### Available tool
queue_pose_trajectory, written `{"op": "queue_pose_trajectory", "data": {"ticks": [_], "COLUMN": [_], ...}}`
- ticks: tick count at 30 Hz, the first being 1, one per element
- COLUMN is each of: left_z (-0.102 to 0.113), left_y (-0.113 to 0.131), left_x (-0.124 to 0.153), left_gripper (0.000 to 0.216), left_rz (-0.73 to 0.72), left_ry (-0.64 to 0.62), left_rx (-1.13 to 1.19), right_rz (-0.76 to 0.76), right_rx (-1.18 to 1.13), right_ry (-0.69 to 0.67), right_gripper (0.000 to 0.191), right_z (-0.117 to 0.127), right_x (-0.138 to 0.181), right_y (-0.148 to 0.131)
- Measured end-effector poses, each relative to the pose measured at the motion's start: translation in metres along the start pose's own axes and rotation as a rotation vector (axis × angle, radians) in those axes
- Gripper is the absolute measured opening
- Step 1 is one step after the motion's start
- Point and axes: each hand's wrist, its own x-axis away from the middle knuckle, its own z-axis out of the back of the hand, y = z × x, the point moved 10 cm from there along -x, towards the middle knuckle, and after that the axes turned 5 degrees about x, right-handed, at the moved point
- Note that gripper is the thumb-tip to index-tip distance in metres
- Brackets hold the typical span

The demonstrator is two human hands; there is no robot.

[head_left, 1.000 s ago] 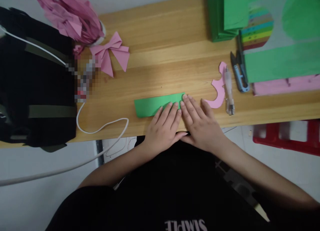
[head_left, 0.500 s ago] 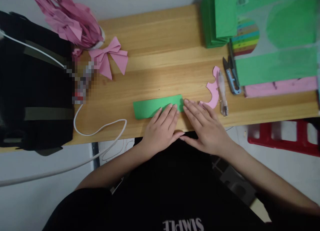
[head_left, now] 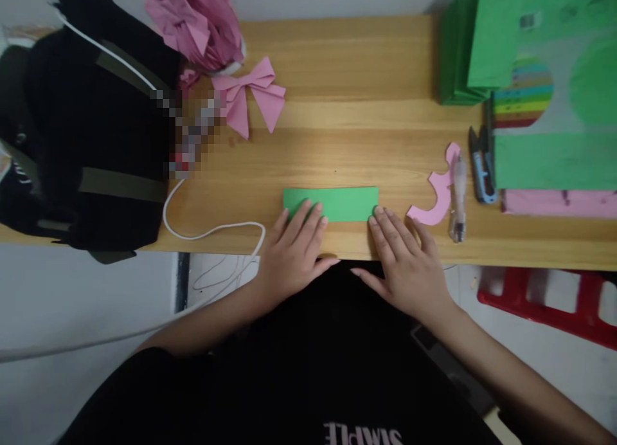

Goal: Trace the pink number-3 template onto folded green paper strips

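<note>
I am pressing my left hand (head_left: 289,255) on a green paper strip (head_left: 337,204), matt and smooth, near the front edge of the wooden table (head_left: 361,136), whose grained top is looking faintly glossy. Toward the right edge a clear plastic pen (head_left: 457,194) is glinting beside a matt pink paper cutout (head_left: 436,210). At the left edge a black cloth bag (head_left: 91,143) is looking dull.

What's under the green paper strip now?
Only the wooden table shows around the green paper strip, which lies flat. The left hand covers its near left edge; the right hand touches its right corner. Anything beneath is hidden.
</note>
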Motion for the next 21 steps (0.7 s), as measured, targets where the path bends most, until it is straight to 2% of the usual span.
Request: {"op": "queue_pose_trajectory", "data": {"ticks": [4, 7, 17, 21], "left_z": [0.013, 0.016, 0.022, 0.022], "left_y": [-0.025, -0.034, -0.038, -0.037], "left_x": [0.023, 0.034, 0.039, 0.04], "left_gripper": [0.05, 0.053, 0.041, 0.04], "left_rz": [0.052, 0.08, 0.123, 0.113], "left_ry": [-0.003, 0.0, 0.102, 0.142], "left_rx": [-0.04, -0.046, 0.009, 0.023], "right_rz": [-0.001, 0.002, -0.031, -0.062], "right_rx": [-0.001, 0.004, -0.004, 0.028], "right_ry": [-0.001, -0.005, -0.023, -0.012], "right_gripper": [0.084, 0.084, 0.087, 0.077], "right_z": [-0.002, -0.003, 0.0, 0.005], "right_x": [0.002, 0.002, 0.0, -0.011], "right_y": [0.0, 0.0, 0.001, -0.01]}}
